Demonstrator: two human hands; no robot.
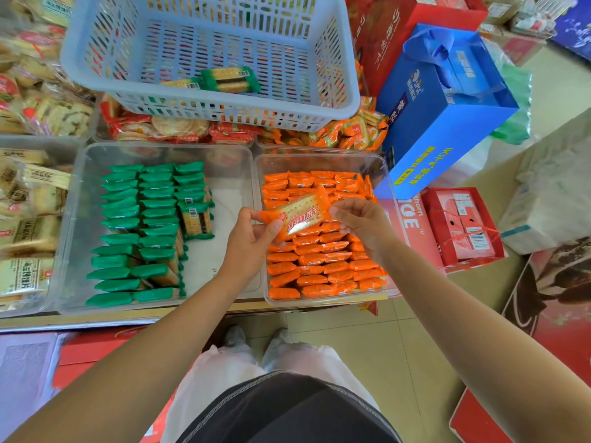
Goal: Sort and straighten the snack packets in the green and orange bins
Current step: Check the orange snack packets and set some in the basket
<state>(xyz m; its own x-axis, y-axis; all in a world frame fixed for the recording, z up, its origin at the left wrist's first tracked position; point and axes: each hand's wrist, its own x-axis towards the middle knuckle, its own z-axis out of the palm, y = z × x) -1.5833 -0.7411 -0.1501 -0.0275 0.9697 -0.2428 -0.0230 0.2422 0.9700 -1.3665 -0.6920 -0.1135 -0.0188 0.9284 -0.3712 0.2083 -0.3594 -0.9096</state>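
Left hand [252, 238] and right hand [361, 223] each pinching an end of one orange packet [299, 215], glossy, cracker visible, tilted above the clear orange bin [380, 174], green bin [80, 187] just beside it.

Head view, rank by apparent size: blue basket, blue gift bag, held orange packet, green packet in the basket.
1. blue basket
2. blue gift bag
3. held orange packet
4. green packet in the basket: farther away, so real size is unsure.
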